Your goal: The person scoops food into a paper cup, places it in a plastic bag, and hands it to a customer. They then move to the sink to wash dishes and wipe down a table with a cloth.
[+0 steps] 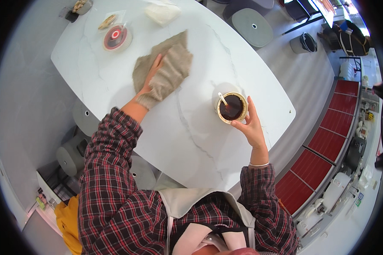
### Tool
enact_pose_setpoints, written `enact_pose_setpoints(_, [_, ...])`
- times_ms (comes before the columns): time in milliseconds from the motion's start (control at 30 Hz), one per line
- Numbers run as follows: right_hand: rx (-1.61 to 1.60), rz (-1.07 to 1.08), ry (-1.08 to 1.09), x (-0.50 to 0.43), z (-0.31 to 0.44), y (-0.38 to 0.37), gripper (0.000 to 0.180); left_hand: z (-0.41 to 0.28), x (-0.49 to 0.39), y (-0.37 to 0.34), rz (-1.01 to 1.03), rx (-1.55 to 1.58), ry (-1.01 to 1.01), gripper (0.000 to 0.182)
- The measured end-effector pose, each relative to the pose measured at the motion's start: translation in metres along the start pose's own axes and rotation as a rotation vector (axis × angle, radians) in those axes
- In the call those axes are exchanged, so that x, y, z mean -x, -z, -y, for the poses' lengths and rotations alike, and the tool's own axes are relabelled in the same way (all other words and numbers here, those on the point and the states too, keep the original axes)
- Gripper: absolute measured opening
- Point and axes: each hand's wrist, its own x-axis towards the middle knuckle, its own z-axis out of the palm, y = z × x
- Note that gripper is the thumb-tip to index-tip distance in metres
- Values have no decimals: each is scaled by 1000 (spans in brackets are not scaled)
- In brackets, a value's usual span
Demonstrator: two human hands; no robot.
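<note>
My left hand lies on a grey-brown cloth spread on the white marbled table. One fold of the cloth covers most of the fingers and the back of the hand. At the right, my right hand holds a round container by its side, thumb at the near rim and fingers along the right. Dark liquid with reddish bits fills much of it, and residue marks the inner rim. A white spoon leans inside, its handle above the liquid.
Toward the far left stand a red-lidded tub and a flat packet. A white bag or tissue pack lies at the far edge. Grey stools surround the table; a bin and red-fronted cabinets are right.
</note>
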Motion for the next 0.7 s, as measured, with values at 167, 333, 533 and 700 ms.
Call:
enact_pose_setpoints(167, [-25,39,1,-2,1,-3,109,-5,77,14,-78,120,-208,61])
enact_pose_setpoints(333, [-51,86,64,-4,5,-8,108,25,149,0,-118,283,-285,63])
enact_pose_setpoints(533, [-35,177,122,-22,5,-43,108,78,205,6,-290,307,-400,63])
enact_pose_setpoints(700, [-23,258,114,-47,17,-76,108,138,235,-5,-372,402,-319,64])
